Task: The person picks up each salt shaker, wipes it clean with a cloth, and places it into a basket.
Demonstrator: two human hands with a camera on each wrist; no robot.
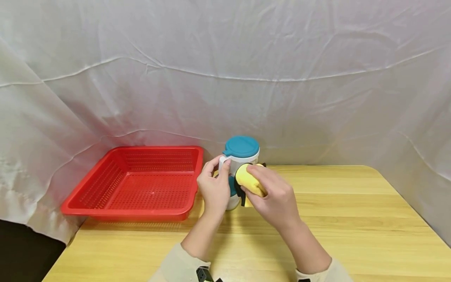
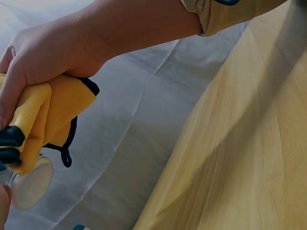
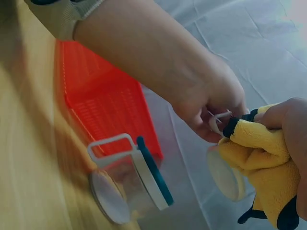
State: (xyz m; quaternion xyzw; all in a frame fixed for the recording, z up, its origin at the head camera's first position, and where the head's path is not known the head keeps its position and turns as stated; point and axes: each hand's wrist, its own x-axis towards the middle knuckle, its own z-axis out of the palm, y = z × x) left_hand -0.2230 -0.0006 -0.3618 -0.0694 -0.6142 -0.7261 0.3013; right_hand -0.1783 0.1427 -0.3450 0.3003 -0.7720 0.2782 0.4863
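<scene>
The left hand [image 1: 215, 191] gripped the handle [image 1: 222, 161] of a teal-lidded jar [image 1: 241, 147], raised above the table [image 1: 352, 219]; the right hand [image 1: 276, 194] clutched a yellow cloth [image 1: 248, 180] beside it; another lidded jar [image 3: 140, 184] stood below.

In the head view, the cloth [image 1: 248, 179] covers part of the raised jar [image 1: 242, 152]; the left wrist view crops the left hand [image 1: 215, 188], apparently to one finger.
</scene>
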